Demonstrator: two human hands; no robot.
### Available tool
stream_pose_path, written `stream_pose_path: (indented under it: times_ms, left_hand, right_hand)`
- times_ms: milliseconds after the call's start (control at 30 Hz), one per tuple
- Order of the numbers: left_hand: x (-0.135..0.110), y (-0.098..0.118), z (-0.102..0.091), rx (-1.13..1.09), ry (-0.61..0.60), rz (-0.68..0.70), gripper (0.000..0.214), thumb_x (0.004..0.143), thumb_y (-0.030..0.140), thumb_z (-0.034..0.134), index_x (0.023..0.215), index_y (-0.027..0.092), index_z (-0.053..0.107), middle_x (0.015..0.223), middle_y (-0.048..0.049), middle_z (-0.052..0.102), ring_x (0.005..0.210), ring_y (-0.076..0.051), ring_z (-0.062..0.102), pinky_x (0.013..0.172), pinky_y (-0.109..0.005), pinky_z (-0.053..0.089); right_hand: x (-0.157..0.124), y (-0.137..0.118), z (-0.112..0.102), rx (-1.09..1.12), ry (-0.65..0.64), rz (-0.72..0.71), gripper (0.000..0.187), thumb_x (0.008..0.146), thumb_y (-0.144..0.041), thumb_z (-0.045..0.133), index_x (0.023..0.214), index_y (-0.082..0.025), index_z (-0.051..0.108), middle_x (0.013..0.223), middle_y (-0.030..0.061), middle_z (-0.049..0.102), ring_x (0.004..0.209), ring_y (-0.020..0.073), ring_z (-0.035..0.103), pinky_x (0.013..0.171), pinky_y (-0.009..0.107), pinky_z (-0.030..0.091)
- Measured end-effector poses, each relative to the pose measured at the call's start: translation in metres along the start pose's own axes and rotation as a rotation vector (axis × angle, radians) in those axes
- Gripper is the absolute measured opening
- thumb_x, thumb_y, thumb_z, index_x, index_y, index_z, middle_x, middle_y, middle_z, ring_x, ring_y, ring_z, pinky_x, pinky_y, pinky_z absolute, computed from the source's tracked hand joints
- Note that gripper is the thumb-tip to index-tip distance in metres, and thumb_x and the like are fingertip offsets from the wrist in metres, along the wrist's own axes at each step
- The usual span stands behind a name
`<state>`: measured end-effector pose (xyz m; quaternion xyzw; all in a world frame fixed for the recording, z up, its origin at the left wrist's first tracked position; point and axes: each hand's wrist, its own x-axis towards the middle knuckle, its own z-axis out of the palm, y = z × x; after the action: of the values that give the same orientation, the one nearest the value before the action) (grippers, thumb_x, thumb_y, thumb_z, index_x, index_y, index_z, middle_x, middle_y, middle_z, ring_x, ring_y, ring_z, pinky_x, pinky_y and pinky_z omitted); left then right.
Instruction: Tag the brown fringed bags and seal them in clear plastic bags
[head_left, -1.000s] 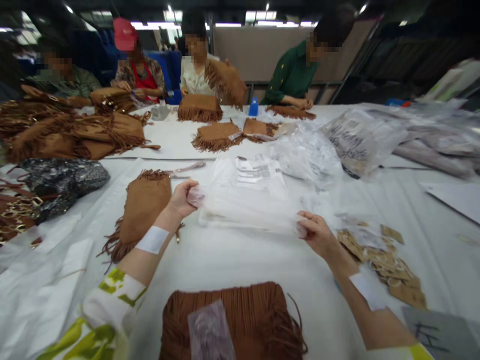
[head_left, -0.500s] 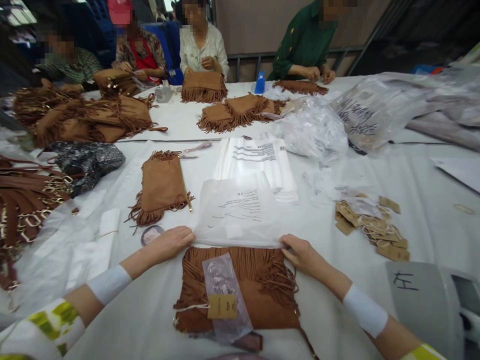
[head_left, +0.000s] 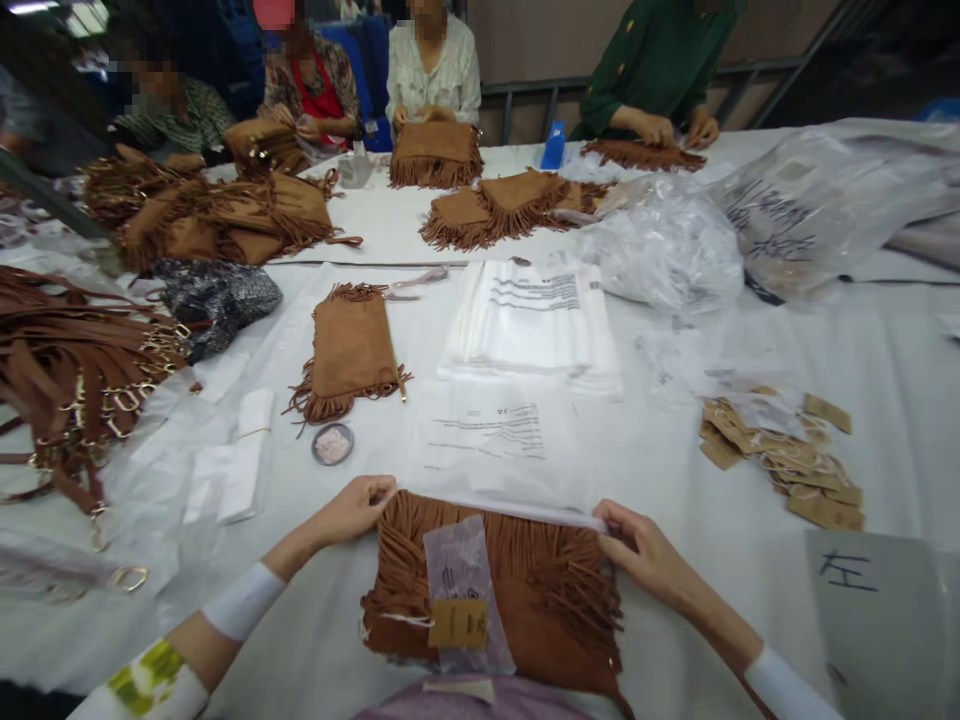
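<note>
A clear plastic bag [head_left: 480, 440] with printed text lies flat on the table. My left hand [head_left: 360, 512] pinches the left corner of its near edge, and my right hand [head_left: 637, 545] pinches the right corner. Right below that edge rests a brown fringed handbag [head_left: 555, 620], its top fringe against or just under the plastic; I cannot tell which. On the handbag lie a small clear packet [head_left: 457, 560] and a tan paper tag [head_left: 459, 624] with a white string.
Printed plastic bags [head_left: 532, 310] are stacked ahead. A second fringed bag [head_left: 352, 345] and a small round dish [head_left: 332, 444] lie left. Brown straps [head_left: 82, 370] pile far left. Tan tags [head_left: 787, 455] and a grey panel [head_left: 877, 610] are right. Several people work across the table.
The plastic bag's near edge has come down toward the handbag, still between both hands, and now meets its top fringe. The whole view has shifted, with things appearing farther right.
</note>
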<state>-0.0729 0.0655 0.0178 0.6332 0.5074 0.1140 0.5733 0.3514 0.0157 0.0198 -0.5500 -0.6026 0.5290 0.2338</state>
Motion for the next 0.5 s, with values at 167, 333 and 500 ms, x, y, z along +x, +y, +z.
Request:
stream_pose_path:
  times_ms: [167, 333, 500]
  left_hand:
    - [-0.006, 0.006, -0.009, -0.241, -0.132, -0.019, 0.030, 0.072, 0.038, 0.065, 0.070, 0.020, 0.041, 0.064, 0.0071, 0.042, 0.061, -0.009, 0.037, 0.057, -0.020, 0.031]
    - [-0.003, -0.007, 0.022, 0.133, 0.360, 0.075, 0.035, 0.073, 0.025, 0.055, 0.055, 0.021, 0.025, 0.053, 0.0084, 0.024, 0.052, -0.007, 0.026, 0.050, -0.021, 0.019]
    - [-0.009, -0.008, 0.032, 0.282, 0.496, 0.143, 0.038, 0.080, 0.026, 0.051, 0.054, 0.020, 0.023, 0.051, 0.0076, 0.023, 0.049, -0.008, 0.025, 0.050, -0.024, 0.017]
  right_hand:
    - [0.001, -0.001, -0.003, -0.026, -0.031, 0.023, 0.022, 0.082, -0.041, 0.056, 0.075, -0.022, 0.049, 0.067, -0.0028, 0.053, 0.063, 0.0142, 0.051, 0.056, 0.024, 0.042]
    - [0.007, 0.006, 0.010, -0.203, 0.136, -0.035, 0.024, 0.077, -0.037, 0.056, 0.063, -0.023, 0.041, 0.056, -0.0060, 0.042, 0.053, 0.0122, 0.042, 0.049, 0.023, 0.037]
    - [0.009, 0.015, 0.016, -0.257, 0.183, -0.094, 0.040, 0.081, -0.047, 0.052, 0.057, -0.024, 0.030, 0.051, -0.0064, 0.032, 0.047, 0.0106, 0.034, 0.044, 0.022, 0.031]
